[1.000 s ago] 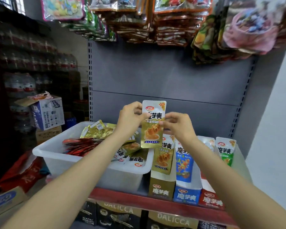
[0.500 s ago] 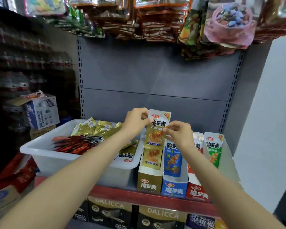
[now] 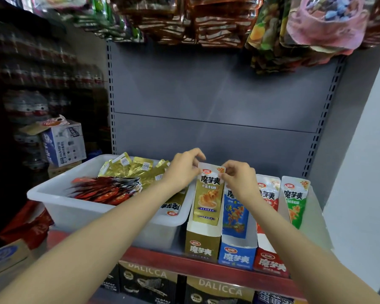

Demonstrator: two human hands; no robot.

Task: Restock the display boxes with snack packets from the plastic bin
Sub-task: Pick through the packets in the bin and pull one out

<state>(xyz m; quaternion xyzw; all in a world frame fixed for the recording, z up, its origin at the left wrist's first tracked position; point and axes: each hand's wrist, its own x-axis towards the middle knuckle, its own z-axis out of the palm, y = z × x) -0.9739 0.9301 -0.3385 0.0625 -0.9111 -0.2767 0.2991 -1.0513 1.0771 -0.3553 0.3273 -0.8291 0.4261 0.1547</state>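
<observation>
Nearest to us, on the tier below the red shelf edge (image 3: pixel 217 267), we see dark DALICCA cartons (image 3: pixel 148 281) standing side by side. On the shelf itself stand 4 display boxes in a row: a gold display box (image 3: pixel 201 245), a blue display box (image 3: pixel 237 256), a red display box (image 3: pixel 270 263) and, at the far right, a pale box (image 3: pixel 312 218) holding a green packet (image 3: pixel 295 201). Blue packets (image 3: pixel 235 213) stand upright in the blue box, and red-and-white packets (image 3: pixel 269 194) in the red one.

Our 2 hands meet over the gold box. The left hand (image 3: pixel 182 170) pinches the top left corner of a gold snack packet (image 3: pixel 207 198), and the right hand (image 3: pixel 239 179) pinches its top right corner, so each grip is closed on that packet. The packet stands upright with its lower end inside the gold box, just beside the blue packets.

To the left, touching the gold box, sits the white plastic bin (image 3: pixel 75 210), holding a fan of red packets (image 3: pixel 105 189) in front and loose gold packets (image 3: pixel 132 168) behind.

Behind it all rises the grey back panel (image 3: pixel 217 102); hanging snack bags (image 3: pixel 206 20) crowd the top. At the far left a white and blue carton (image 3: pixel 63 142) rests on other stock in the dim aisle.
</observation>
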